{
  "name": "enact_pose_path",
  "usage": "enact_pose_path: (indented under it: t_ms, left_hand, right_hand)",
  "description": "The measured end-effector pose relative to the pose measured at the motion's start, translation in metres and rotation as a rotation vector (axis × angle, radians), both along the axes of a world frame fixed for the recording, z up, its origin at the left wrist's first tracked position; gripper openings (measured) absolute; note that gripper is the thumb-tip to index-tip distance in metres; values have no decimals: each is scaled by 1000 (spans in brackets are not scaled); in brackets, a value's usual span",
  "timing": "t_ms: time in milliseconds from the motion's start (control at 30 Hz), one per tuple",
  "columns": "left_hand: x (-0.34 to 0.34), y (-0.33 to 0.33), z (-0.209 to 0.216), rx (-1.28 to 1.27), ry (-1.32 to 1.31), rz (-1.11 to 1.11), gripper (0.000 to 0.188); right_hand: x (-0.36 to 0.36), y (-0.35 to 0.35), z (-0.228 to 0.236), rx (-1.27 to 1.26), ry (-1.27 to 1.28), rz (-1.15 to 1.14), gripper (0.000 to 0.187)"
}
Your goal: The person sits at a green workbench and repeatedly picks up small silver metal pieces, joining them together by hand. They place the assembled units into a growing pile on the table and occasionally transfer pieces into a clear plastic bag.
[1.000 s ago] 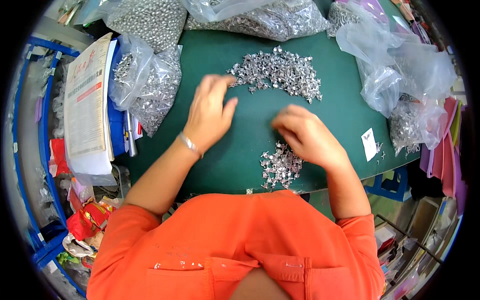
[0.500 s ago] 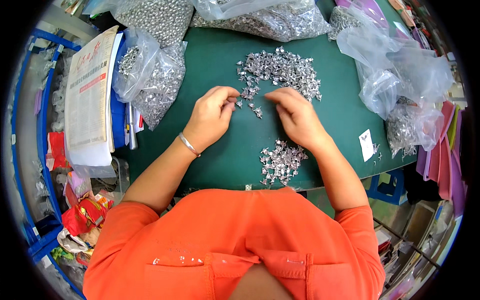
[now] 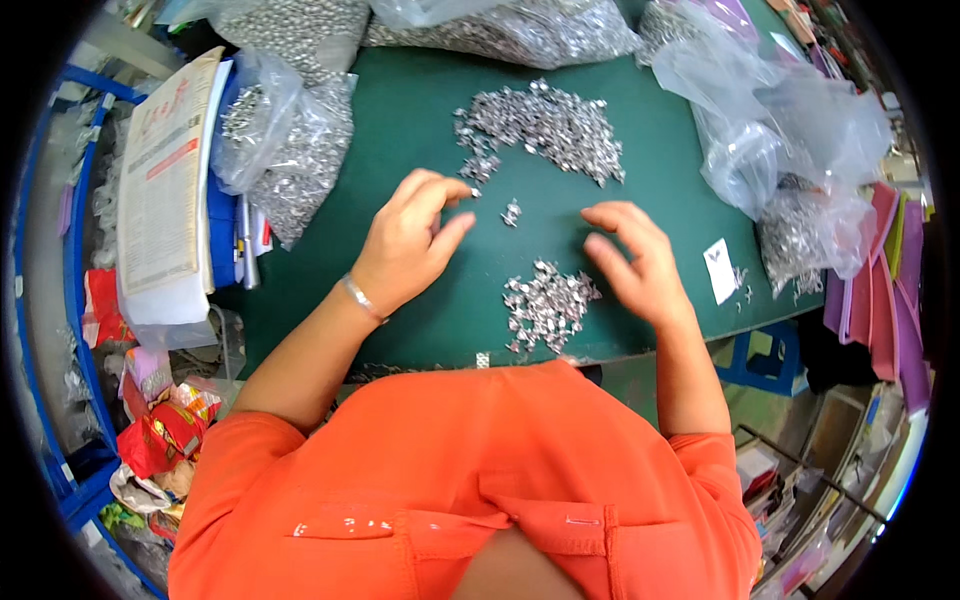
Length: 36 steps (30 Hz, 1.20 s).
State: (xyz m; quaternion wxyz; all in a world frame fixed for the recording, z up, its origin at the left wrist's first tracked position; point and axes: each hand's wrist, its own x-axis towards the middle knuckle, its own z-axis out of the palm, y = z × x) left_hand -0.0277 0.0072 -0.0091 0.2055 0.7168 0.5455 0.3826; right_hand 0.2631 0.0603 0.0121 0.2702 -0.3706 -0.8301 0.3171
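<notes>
A large curved heap of small silvery metal pieces (image 3: 545,125) lies on the green table, and a smaller pile of the same pieces (image 3: 548,308) lies nearer my body. Between them sits a little cluster of pieces (image 3: 511,213). My left hand (image 3: 408,240), with a bracelet at the wrist, is left of that cluster; its thumb and forefinger are apart, and the forefinger's tip is at a single loose piece (image 3: 475,192). To the right, my right hand (image 3: 640,262) is open above the table, fingers apart and nothing between them, slightly blurred.
Clear plastic bags of metal parts (image 3: 505,35) line the far edge. Another filled bag (image 3: 300,165) stands at left beside a stack with a newspaper (image 3: 165,190). Plastic bags (image 3: 815,225), a small white card (image 3: 718,270) and a blue stool (image 3: 762,360) are at right.
My right hand has moved right and nearer, away from the cluster, and its fingers have opened. My left thumb has spread from the forefinger. The whole view has shifted slightly.
</notes>
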Motion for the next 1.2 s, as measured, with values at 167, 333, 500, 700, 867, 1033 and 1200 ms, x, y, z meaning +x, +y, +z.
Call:
enact_pose_path:
  t_ms: [167, 333, 500, 700, 867, 1033, 1200]
  left_hand:
    - [29, -41, 8, -211, 161, -411, 77]
    - [55, -42, -15, -174, 34, -287, 42]
    - [44, -49, -6, -266, -245, -61, 22]
    - [30, -49, -36, -581, -525, 15, 24]
    - [45, -41, -14, -1044, -1167, 40, 34]
    - [57, -36, -18, -1190, -1433, -57, 46]
    - [63, -43, -33, -1111, -1802, 53, 39]
  right_hand:
    - [14, -61, -16, 76, -234, 169, 117]
    - [-29, -65, -34, 219, -195, 184, 98]
    - [-56, -54, -42, 549, -124, 139, 35]
    - [-56, -42, -43, 598, -85, 216, 25]
    - [-52, -37, -41, 503, 79, 151, 18]
    - [-61, -35, -37, 264, 181, -75, 10]
    - [-102, -59, -17, 150, 389, -61, 10]
